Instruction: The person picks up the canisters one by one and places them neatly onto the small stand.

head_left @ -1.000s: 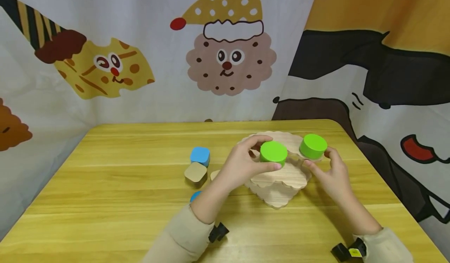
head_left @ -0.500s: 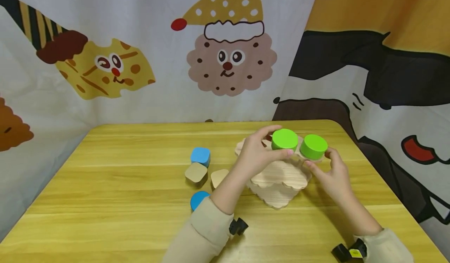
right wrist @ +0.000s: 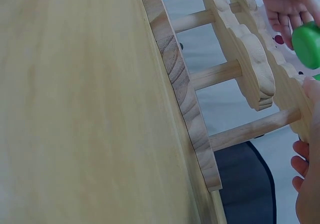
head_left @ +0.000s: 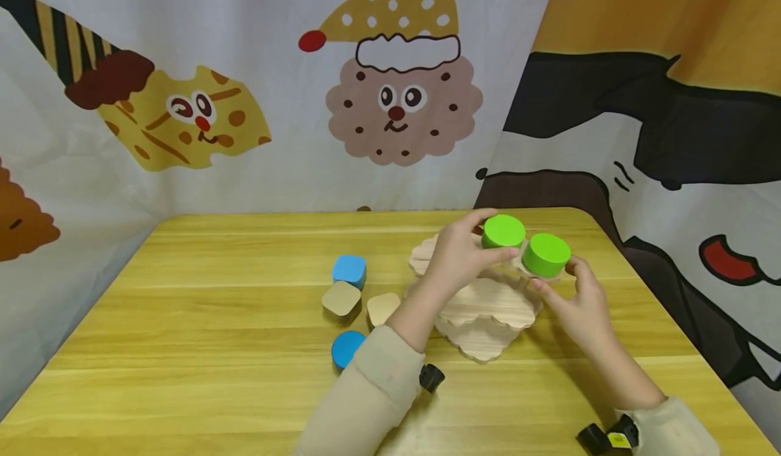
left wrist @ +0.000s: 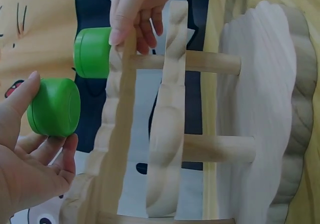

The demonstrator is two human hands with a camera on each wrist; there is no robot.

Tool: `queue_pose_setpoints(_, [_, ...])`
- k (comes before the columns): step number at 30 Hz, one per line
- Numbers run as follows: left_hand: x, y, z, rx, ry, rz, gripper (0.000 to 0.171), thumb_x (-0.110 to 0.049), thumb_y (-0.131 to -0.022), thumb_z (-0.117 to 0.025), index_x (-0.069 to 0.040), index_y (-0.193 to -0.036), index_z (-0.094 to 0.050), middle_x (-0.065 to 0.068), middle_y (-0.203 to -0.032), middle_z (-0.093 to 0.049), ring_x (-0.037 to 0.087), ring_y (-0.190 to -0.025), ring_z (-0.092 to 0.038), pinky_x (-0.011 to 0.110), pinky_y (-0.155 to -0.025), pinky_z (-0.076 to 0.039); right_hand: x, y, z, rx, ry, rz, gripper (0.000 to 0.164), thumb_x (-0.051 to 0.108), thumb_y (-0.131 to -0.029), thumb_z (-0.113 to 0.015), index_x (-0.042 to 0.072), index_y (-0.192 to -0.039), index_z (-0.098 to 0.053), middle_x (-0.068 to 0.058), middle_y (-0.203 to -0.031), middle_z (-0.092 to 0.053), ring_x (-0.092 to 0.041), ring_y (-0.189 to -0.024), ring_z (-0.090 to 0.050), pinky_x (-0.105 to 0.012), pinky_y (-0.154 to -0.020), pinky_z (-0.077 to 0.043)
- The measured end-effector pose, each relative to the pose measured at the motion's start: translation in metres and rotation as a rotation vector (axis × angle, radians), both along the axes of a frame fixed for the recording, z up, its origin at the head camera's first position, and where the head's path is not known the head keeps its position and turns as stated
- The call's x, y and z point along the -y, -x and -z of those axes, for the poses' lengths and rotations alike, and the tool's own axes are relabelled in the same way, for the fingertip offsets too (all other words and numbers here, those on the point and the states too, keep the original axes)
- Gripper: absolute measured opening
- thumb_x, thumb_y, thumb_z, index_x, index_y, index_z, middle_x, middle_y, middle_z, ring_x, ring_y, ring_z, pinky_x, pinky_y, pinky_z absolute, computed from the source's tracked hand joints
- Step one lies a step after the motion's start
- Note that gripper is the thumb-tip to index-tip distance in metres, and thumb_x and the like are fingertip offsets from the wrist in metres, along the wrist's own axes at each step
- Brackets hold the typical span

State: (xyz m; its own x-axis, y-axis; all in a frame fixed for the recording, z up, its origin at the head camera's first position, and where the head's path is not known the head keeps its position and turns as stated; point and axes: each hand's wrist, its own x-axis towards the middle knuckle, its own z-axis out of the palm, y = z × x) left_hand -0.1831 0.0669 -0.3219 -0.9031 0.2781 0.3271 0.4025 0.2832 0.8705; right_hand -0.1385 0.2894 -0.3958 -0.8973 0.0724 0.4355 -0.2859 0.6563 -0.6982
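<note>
A tiered wooden stand [head_left: 485, 307] with scalloped boards on round posts stands at the table's right side. My left hand [head_left: 456, 256] pinches a green round block [head_left: 504, 231] between thumb and fingers; the left wrist view shows this block [left wrist: 54, 107] apart from the top board [left wrist: 112, 119]. A second green round block [head_left: 547, 255] sits on the top board near its right end. Beside it, my right hand [head_left: 578, 307] grips the board's edge, thumb at the rim and fingers curled below, as the left wrist view shows of that hand [left wrist: 140, 14].
Left of the stand lie a blue rounded-square block [head_left: 349, 270], a beige block [head_left: 342, 299], another beige block [head_left: 383, 307] and a blue round block [head_left: 348, 347], partly behind the left sleeve [head_left: 372, 388]. A printed curtain [head_left: 244, 192] hangs behind the wooden table [head_left: 183, 347].
My left hand has carried its green block to the right and away from me, close to the other green block. The right hand and the stand have stayed in place.
</note>
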Motion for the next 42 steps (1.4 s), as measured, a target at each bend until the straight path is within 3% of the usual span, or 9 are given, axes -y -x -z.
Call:
queue_pose_setpoints(7, [-0.005, 0.007, 0.002, -0.009, 0.033, -0.007, 0.063, -0.03, -0.074, -0.084, -0.014, -0.13, -0.058, -0.004, -0.112, -0.063, 0.007, -0.093, -0.054, 0.019, -0.072, -0.046, 0.0, 0.001, 0.0, -0.005, 0.003, -0.004, 0.06, 0.017, -0.085, -0.074, -0.01, -0.128, -0.043, -0.031, -0.126, -0.049, -0.047, -0.117, -0.041, -0.066, -0.093, -0.03])
queue_pose_setpoints(23, [-0.01, 0.019, 0.01, 0.008, 0.061, 0.033, 0.062, -0.028, -0.074, -0.085, -0.009, -0.127, -0.059, -0.004, -0.102, -0.062, 0.006, -0.084, -0.054, 0.017, -0.069, -0.046, 0.001, 0.0, -0.002, 0.012, 0.0, 0.002, 0.062, 0.02, -0.086, -0.074, -0.01, -0.13, -0.042, -0.031, -0.127, -0.048, -0.049, -0.118, -0.041, -0.067, -0.094, -0.029])
queue_pose_setpoints(42, [-0.01, 0.021, 0.013, 0.038, 0.115, 0.034, 0.064, -0.032, -0.076, -0.082, -0.011, -0.13, -0.057, -0.001, -0.108, -0.062, 0.007, -0.087, -0.054, 0.017, -0.071, -0.046, 0.001, -0.001, -0.002, 0.013, 0.003, -0.004, 0.061, 0.019, -0.086, -0.074, -0.009, -0.13, -0.042, -0.031, -0.127, -0.048, -0.049, -0.117, -0.04, -0.067, -0.093, -0.029])
